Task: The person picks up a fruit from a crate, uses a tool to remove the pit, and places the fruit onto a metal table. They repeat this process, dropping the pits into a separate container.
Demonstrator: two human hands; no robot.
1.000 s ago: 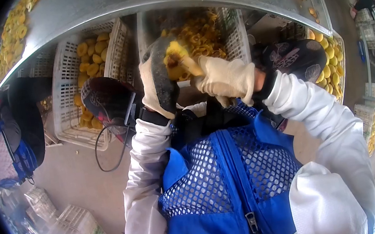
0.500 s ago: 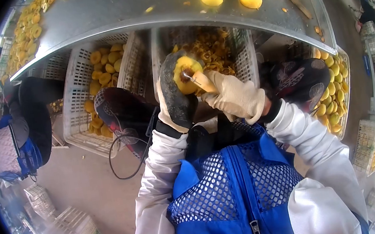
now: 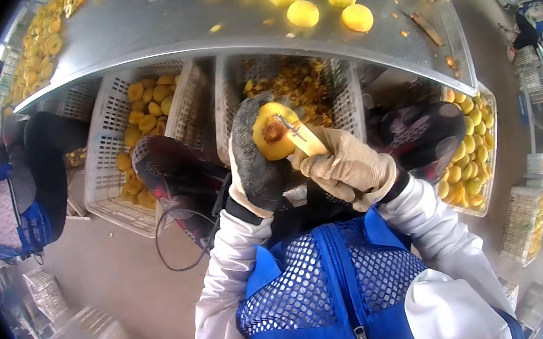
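Observation:
In my gloved left hand (image 3: 250, 165), dark-coated over the palm and fingers, sits a yellow peach half (image 3: 265, 140), its cut face turned up. The centre of that face is reddish brown. My right hand (image 3: 354, 166), in a cream knit glove, is closed around a pitting tool with a pale yellowish handle (image 3: 308, 142). The tool's thin metal end lies over the cut face, just right of the brown centre. Both hands are close together above my lap, in front of a crate of fruit scraps (image 3: 305, 88).
Peach halves (image 3: 302, 14) lie on the metal table (image 3: 147, 27) ahead, whose edge curves past my hands. A white crate of peach halves (image 3: 105, 123) stands left, another crate of yellow fruit (image 3: 471, 159) right. A cable (image 3: 188, 267) loops by my left knee. A person (image 3: 19, 198) sits at left.
The tool's metal end has moved from the peach half's centre to the right of it, and more of the brown centre shows. Both hands appear slightly lower in view.

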